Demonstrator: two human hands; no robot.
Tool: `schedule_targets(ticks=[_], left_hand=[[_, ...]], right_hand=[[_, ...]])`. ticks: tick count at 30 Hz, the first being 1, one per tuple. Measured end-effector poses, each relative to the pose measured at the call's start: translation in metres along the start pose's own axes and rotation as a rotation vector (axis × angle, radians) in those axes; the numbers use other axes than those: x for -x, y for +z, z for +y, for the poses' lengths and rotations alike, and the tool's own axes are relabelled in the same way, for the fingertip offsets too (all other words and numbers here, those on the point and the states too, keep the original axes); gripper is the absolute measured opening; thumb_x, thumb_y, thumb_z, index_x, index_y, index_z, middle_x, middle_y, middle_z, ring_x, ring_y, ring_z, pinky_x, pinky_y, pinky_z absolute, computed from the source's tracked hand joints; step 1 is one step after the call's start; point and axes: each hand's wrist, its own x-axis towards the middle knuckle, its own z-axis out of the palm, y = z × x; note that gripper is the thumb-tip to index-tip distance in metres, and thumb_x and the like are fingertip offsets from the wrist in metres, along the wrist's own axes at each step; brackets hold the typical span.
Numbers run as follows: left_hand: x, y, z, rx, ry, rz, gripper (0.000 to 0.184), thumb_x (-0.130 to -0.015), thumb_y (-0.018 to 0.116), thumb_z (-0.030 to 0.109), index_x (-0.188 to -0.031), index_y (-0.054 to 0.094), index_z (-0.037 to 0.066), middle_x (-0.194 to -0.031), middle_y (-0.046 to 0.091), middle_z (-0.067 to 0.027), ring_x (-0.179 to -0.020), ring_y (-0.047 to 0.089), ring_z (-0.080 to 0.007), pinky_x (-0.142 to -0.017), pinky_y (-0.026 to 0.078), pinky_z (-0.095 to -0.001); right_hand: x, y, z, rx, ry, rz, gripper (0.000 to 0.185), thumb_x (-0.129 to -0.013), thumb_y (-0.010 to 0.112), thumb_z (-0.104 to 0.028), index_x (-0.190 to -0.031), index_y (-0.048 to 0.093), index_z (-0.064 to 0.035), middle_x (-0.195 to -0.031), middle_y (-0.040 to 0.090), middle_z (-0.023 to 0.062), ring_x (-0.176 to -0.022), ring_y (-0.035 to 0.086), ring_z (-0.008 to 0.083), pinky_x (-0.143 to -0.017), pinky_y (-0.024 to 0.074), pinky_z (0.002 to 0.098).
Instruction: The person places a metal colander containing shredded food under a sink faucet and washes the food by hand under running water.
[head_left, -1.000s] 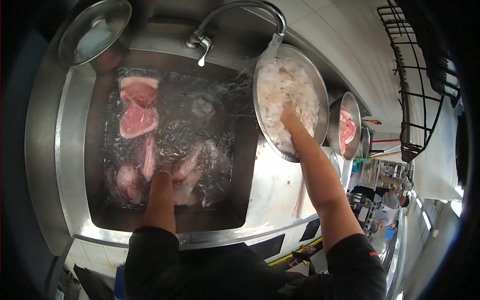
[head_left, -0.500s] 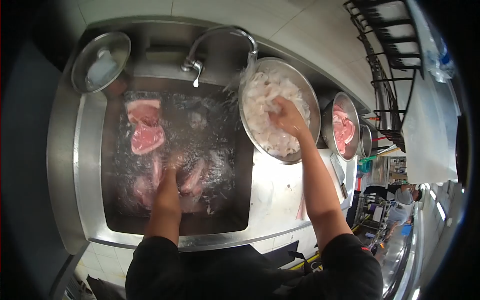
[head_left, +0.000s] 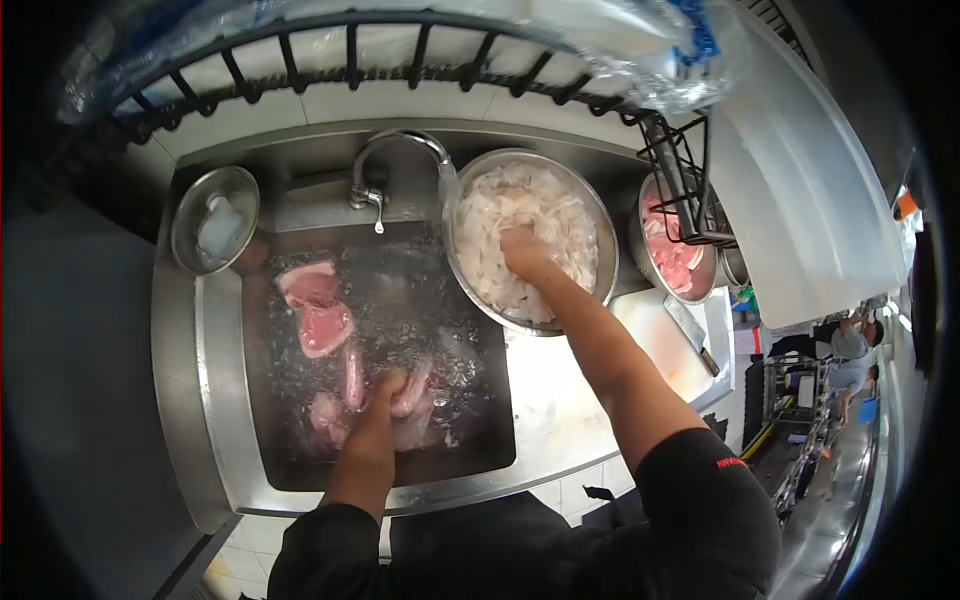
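Note:
My left hand [head_left: 392, 388] is down in the water of the sink [head_left: 230, 400], against a long pink piece of meat [head_left: 413, 388]. Its fingers are mostly hidden under the surface. Two pink slices of meat with pale rims [head_left: 326, 329] lie farther back in the water, and more pieces [head_left: 328, 415] sit near the hand. My right hand [head_left: 524, 254] reaches into a large steel bowl [head_left: 608, 225] heaped with wet whitish pieces [head_left: 505, 200]. Those pieces cover its fingertips. Water runs from the faucet [head_left: 400, 137] beside that bowl.
A smaller bowl [head_left: 183, 222] with something whitish stands at the back left. Right of the large bowl is another bowl of pink meat [head_left: 672, 255]. A cleaver [head_left: 690, 328] lies on a white board [head_left: 655, 345]. A black wire rack [head_left: 415, 65] hangs overhead. People [head_left: 848, 345] are far right.
The view has shifted, bringing the overhead rack across the top. My right hand has shifted within the whitish pieces, and its fingers show less. My left hand stays among the meat in the sink.

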Motion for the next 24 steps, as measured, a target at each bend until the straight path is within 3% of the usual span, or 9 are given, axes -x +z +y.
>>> schedule_targets(ticks=[1,3,5,8,10,12,16,18,24], left_hand=[[-0.004,-0.006,0.001,-0.065,0.030,0.044,0.037,-0.086,0.049,0.033,-0.101,0.069,0.007,-0.108,0.066,-0.0180,-0.100,0.063,-0.0307,-0.087,0.047,-0.0410],[0.050,-0.106,0.085,0.056,-0.212,0.108,0.026,-0.080,0.053,0.020,-0.090,0.071,0.005,-0.096,0.067,-0.0196,-0.092,0.066,-0.0326,-0.080,0.049,-0.0391],[0.057,-0.137,0.105,0.488,-0.364,0.591,0.020,-0.076,0.055,0.011,-0.084,0.070,0.002,-0.086,0.067,-0.0213,-0.084,0.067,-0.0346,-0.073,0.050,-0.0394],[0.044,-0.180,0.121,0.794,-0.264,0.793,0.029,-0.084,0.061,0.024,-0.099,0.067,0.000,-0.095,0.068,-0.0183,-0.091,0.066,-0.0288,-0.075,0.050,-0.0392],[0.046,-0.223,0.148,1.200,-0.047,0.690,0.045,-0.088,0.061,0.037,-0.113,0.060,0.000,-0.107,0.065,-0.0118,-0.093,0.064,-0.0243,-0.074,0.051,-0.0356],[0.084,-0.281,0.209,1.487,-0.025,0.439,0.054,-0.087,0.065,0.039,-0.122,0.051,-0.001,-0.113,0.059,-0.0120,-0.094,0.063,-0.0225,-0.075,0.051,-0.0320],[0.098,-0.309,0.272,1.313,0.035,0.331,0.056,-0.084,0.067,0.029,-0.125,0.044,-0.002,-0.120,0.055,-0.0167,-0.106,0.058,-0.0256,-0.084,0.049,-0.0357],[0.092,-0.312,0.277,0.922,-0.025,0.696,0.055,-0.077,0.067,0.014,-0.123,0.043,-0.006,-0.120,0.054,-0.0210,-0.110,0.056,-0.0302,-0.088,0.047,-0.0368],[0.063,-0.299,0.256,0.747,0.057,0.816,0.060,-0.074,0.063,0.009,-0.126,0.040,-0.008,-0.122,0.052,-0.0270,-0.116,0.051,-0.0376,-0.099,0.039,-0.0398]], right_hand=[[-0.006,0.010,0.006,-0.015,-0.004,0.012,0.018,-0.076,0.055,-0.006,-0.089,0.067,-0.0003,-0.104,0.063,0.0228,-0.103,0.060,0.0382,-0.086,0.0492,0.0434],[-0.022,0.035,0.021,-0.145,-0.254,0.421,0.015,-0.072,0.057,-0.003,-0.081,0.066,0.0045,-0.093,0.063,0.0261,-0.089,0.063,0.0382,-0.083,0.0488,0.0429],[-0.024,0.027,0.014,-0.216,-0.170,0.370,0.017,-0.072,0.056,-0.003,-0.082,0.066,0.0050,-0.095,0.063,0.0264,-0.091,0.062,0.0390,-0.083,0.0488,0.0424],[-0.003,-0.017,-0.001,-0.264,-0.031,0.168,0.021,-0.070,0.057,-0.005,-0.087,0.067,0.0044,-0.101,0.063,0.0262,-0.097,0.061,0.0391,-0.085,0.0484,0.0411],[0.017,-0.048,0.000,-0.248,0.008,0.029,0.025,-0.069,0.059,-0.007,-0.090,0.067,0.0032,-0.104,0.063,0.0257,-0.102,0.059,0.0384,-0.087,0.0480,0.0404],[0.033,-0.064,0.022,-0.384,-0.473,-0.049,0.048,-0.065,0.065,-0.011,-0.112,0.065,-0.0074,-0.111,0.062,0.0243,-0.107,0.058,0.0375,-0.092,0.0454,0.0402],[0.039,-0.074,0.023,-0.292,-0.230,0.133,0.086,-0.063,0.070,-0.013,-0.142,0.037,-0.0197,-0.121,0.058,0.0206,-0.111,0.055,0.0395,-0.097,0.0423,0.0424],[0.013,-0.029,0.018,-0.246,-0.210,0.172,0.086,-0.063,0.071,-0.013,-0.141,0.036,-0.0181,-0.118,0.058,0.0216,-0.109,0.056,0.0386,-0.094,0.0446,0.0437],[-0.009,-0.001,-0.001,-0.114,-0.032,0.136,0.052,-0.073,0.068,-0.015,-0.123,0.055,-0.0075,-0.113,0.059,0.0200,-0.101,0.061,0.0363,-0.088,0.0490,0.0446]])
